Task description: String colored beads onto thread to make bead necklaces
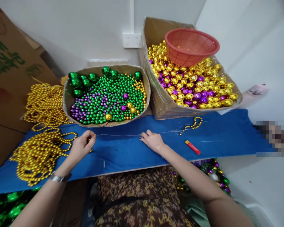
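Observation:
A thin white thread (118, 135) runs almost level above the blue cloth between my two hands. My left hand (83, 144) is closed on its left end, and a little gold shows just below the fingers. My right hand (153, 141) pinches the thread farther right; something small, grey and pointed shows at its fingertips, too small to name. Beyond that hand the thread continues to a loose tangle (177, 131) beside a short string of gold beads (194, 123). Ahead of my hands stands a cardboard box (104, 125) of green, purple and gold beads.
Piles of gold bead strands (36, 156) lie at left. A larger carton (161, 105) holds gold and purple balls, with a red plastic basket (191, 47) on top. A red and yellow lighter-like object (192, 147) lies on the blue cloth (132, 157) near its front edge.

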Available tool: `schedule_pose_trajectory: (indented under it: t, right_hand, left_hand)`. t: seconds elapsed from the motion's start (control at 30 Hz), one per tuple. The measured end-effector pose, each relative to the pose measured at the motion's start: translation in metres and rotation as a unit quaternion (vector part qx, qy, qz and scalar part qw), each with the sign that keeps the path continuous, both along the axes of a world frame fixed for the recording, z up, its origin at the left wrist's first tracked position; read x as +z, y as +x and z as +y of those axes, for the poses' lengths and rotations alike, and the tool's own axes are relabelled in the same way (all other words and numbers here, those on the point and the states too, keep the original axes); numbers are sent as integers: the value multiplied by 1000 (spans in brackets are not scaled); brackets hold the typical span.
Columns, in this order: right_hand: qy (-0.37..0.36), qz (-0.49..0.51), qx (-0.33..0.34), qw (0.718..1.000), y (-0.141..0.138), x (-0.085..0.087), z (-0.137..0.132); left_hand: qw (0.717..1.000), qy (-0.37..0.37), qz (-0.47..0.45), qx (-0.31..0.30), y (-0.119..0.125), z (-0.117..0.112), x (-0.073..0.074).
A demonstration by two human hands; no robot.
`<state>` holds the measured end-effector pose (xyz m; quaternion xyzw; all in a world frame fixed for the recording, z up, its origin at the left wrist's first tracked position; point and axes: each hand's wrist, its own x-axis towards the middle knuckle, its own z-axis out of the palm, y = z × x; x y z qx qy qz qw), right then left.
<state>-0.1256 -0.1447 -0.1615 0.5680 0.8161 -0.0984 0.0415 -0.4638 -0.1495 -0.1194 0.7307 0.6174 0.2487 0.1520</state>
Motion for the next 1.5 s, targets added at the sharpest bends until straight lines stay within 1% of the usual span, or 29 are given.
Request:
schedule_pose_trajectory:
  t: [0.07,0.13,0.23,0.3,0.37,0.4,0.47,0.53,0.57,0.6,0.67,0.73,0.8,0.87,0.9,0.93,0.97,1.0,1.03,1.07,1.1,1.13,1.2,1.23,1.27,1.33,1.4,1.43,1.5]
  right_hand:
    - [-4,-1,-4,1000,-2,-2,4]
    - [-3,0,-14,1000,2,-3,6]
    - [5,2,-44,999,24,-1,7]
    - [12,-3,-72,997,48,2,6]
    - [17,-15,-97,995,75,6,5]
    - [19,-23,-105,994,88,7,4]
    - [19,-42,-113,993,108,9,3]
    - [16,-61,-111,992,121,7,2]
    - [14,-69,-108,992,124,5,3]
    - [12,-74,-104,992,125,3,3]
    - [13,-77,-96,992,126,-2,6]
    - [17,-69,-91,993,126,-6,7]
    - [25,-52,-88,994,126,-7,4]
    - [36,-24,-85,995,124,-4,-6]
    - [42,-6,-79,996,122,-2,-14]
    - [47,14,-71,996,120,2,-24]
    - [52,33,-61,996,116,6,-36]
    - [56,56,-47,996,112,11,-49]
    - [62,83,-33,994,109,17,-62]
    - [75,129,-17,989,106,24,-76]
    - [100,216,2,971,104,32,-89]
    - [126,298,13,946,104,40,-101]
    - [149,426,22,892,109,56,-123]
    - [148,463,14,874,115,63,-134]
    - [142,485,-1,863,122,68,-144]
    - [125,504,-57,853,142,75,-165]
    - [101,502,-128,850,167,72,-187]
    - [85,496,-160,849,180,68,-198]
    - [52,472,-207,855,207,52,-221]
  left_hand:
    - [1000,11,-4,3,-1,0,2]
    - [1000,28,-2,6,-1,1,2]
    - [996,84,32,11,3,4,-2]
    - [986,143,85,0,10,9,-12]
    - [971,178,156,-31,18,14,-27]
    - [964,176,193,-49,23,17,-36]
    - [952,143,258,-84,31,23,-52]
    - [942,109,302,-100,36,26,-63]
    - [938,101,316,-101,37,27,-66]
    - [936,101,325,-97,39,27,-68]
    - [933,120,331,-83,41,26,-66]
    - [932,155,317,-79,48,25,-60]
    - [938,190,273,-92,61,25,-51]
    - [953,212,186,-115,82,24,-40]
    - [961,207,126,-132,97,24,-34]
    - [968,190,60,-151,113,23,-28]
    - [972,156,-12,-178,132,23,-21]
    - [969,100,-76,-211,153,22,-15]
    - [960,36,-135,-243,175,21,-8]
    - [944,-27,-186,-273,197,20,-2]
    - [920,-89,-228,-306,221,18,3]
    - [891,-149,-258,-342,244,17,8]
    - [824,-239,-267,-439,287,12,15]
    - [791,-266,-250,-491,307,10,16]
    - [763,-281,-228,-536,324,6,16]
    - [725,-266,-169,-612,352,0,11]
    - [709,-222,-115,-659,371,-7,2]
    - [707,-197,-91,-673,379,-10,-4]
    - [712,-150,-48,-684,392,-16,-16]
